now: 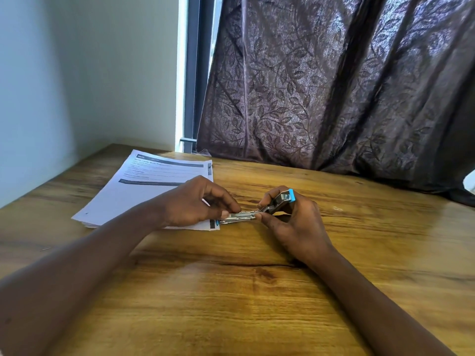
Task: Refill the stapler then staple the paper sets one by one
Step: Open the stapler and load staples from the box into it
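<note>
Still refilling: my right hand (pixel 290 222) held the opened stapler (pixel 279 201), left hand (pixel 195 201) fingers pinched on the staple strip (pixel 239 215). Next, w/ care, slide strip in, then shut the lid.

Probably home: curtain (pixel 334 86), wooden table (pixel 231 291)
</note>
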`<state>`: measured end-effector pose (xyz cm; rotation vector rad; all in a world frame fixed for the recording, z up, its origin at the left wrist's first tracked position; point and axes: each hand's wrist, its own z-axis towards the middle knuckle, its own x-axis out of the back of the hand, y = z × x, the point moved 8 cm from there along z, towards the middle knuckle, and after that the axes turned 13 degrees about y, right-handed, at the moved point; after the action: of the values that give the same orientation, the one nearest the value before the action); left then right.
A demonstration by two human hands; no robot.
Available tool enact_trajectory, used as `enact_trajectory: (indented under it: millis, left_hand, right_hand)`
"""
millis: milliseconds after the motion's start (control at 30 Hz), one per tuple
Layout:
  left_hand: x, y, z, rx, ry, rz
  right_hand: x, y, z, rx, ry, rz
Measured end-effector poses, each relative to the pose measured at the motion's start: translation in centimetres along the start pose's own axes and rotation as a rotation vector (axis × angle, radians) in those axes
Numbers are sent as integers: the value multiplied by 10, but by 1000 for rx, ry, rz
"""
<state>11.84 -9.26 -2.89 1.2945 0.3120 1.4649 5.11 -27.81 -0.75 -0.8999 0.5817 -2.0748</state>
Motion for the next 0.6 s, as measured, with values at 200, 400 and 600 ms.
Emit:
enact_trajectory:
  millis: [200,400,600]
  left_hand:
    - [-5,-4,-2,26,-54,-65]
    - [-8,-3,-3,11,-58,-31]
    - [-8,-4,-4,-1,-40,-45]
  right_hand:
    - [-2,4,-1,-22,-17,-11]
    - [1,6,0,-69,16,86]
    - [-5,10,-3,-114,-42,96]
